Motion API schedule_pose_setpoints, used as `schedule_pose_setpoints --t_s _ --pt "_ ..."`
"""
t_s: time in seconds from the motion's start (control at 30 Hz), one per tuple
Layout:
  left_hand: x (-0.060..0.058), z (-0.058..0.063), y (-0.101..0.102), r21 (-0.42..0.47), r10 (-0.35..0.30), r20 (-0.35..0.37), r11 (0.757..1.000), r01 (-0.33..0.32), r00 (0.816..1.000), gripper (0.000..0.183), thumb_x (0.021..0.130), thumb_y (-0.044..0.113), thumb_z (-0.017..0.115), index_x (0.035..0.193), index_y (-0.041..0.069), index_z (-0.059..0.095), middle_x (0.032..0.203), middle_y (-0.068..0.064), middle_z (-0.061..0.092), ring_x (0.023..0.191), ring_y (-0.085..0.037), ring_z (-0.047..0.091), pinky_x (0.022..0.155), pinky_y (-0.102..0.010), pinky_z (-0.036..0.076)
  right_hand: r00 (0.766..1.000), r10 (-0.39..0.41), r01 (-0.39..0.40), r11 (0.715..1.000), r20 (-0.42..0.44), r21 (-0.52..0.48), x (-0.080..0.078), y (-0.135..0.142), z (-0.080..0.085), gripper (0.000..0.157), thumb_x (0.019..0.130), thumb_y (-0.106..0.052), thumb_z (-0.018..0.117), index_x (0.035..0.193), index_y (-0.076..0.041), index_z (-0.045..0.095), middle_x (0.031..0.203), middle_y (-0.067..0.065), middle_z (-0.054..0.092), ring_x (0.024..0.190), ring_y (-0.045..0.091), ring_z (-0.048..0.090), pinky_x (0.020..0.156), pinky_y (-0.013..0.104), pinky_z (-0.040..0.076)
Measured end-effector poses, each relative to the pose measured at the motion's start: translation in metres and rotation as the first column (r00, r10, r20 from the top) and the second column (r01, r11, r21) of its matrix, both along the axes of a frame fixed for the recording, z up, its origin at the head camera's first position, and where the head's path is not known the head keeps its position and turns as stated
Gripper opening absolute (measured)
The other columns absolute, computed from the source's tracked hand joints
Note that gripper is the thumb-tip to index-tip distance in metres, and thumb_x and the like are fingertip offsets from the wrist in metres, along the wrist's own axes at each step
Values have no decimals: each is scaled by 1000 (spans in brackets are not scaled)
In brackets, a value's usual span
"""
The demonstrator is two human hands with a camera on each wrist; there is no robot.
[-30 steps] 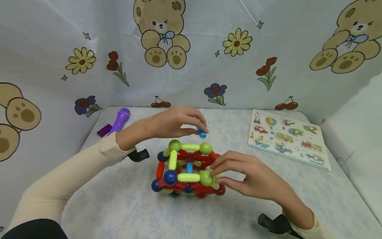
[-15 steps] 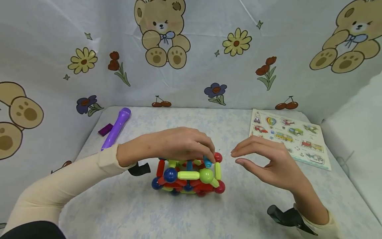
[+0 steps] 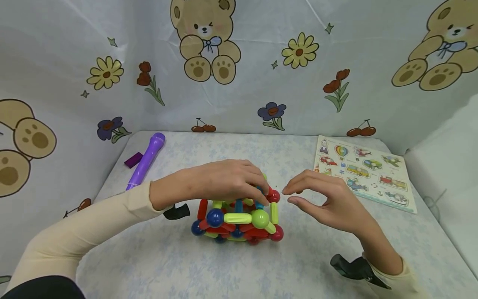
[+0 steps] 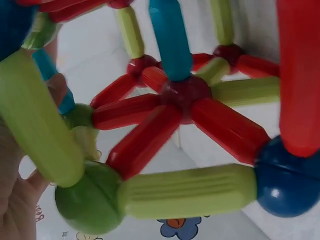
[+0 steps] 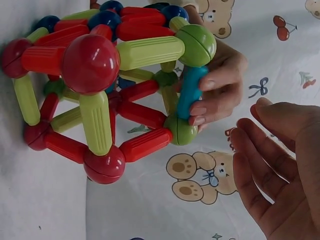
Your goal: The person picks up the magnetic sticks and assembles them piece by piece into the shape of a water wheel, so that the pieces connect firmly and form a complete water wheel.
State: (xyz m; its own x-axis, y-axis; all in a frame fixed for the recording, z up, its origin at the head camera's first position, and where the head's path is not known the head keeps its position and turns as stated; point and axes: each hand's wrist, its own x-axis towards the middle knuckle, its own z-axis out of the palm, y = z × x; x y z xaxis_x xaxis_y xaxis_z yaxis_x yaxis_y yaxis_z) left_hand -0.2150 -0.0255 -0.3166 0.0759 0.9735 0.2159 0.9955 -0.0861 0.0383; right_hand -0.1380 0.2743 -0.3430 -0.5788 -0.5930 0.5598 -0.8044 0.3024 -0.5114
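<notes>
A magnetic stick-and-ball frame [image 3: 237, 219] of red, yellow-green and blue sticks with coloured balls stands mid-table. From above, my left hand [image 3: 228, 180] reaches over it and pinches a short blue stick [image 5: 190, 95]. In the right wrist view that stick spans two green balls, the larger green ball [image 5: 196, 45] and a smaller green ball [image 5: 181, 130], with its ends right at both. Another blue stick [image 4: 171, 40] stands inside the frame in the left wrist view. My right hand [image 3: 328, 199] hovers right of the frame, fingers loosely bent, holding nothing.
A purple toy microphone [image 3: 147, 160] lies at the back left beside a small dark purple block [image 3: 133, 160]. A picture board with printed vehicles [image 3: 367, 172] lies at the back right. Behind the table hangs a bear-print cloth [image 3: 239, 104].
My left hand has lowered the blue stick from above the frame to between its green balls. My right hand has let go of the front green ball and drawn away to the right.
</notes>
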Motion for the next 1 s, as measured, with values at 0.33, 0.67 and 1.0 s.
schedule_pose_setpoints --t_s 0.33,0.67,1.0 --pt "1 -3 2 15 -1 -42 1000 1 999 32 98 7 80 127 20 79 126 2 75 125 -16 66 114 -33 49 999 -19 18 999 38 38 -4 1 -5 46 83 9 84 117 -22 77 111 -6 76 102 9 70 87 20 56" --pt "2 -6 7 43 10 -29 999 -9 1000 26 99 10 79 125 18 80 126 2 76 125 -14 67 114 -31 48 996 -24 19 998 81 62 -10 1 -13 37 87 7 84 115 -16 78 112 -9 75 97 7 67 82 20 56" --pt "2 -7 10 54 32 -17 998 -32 999 21 101 14 78 122 17 81 124 3 77 122 -14 69 113 -30 50 996 -28 22 998 84 65 -14 3 -16 43 88 7 83 117 -23 77 111 -3 77 97 7 67 82 20 56"
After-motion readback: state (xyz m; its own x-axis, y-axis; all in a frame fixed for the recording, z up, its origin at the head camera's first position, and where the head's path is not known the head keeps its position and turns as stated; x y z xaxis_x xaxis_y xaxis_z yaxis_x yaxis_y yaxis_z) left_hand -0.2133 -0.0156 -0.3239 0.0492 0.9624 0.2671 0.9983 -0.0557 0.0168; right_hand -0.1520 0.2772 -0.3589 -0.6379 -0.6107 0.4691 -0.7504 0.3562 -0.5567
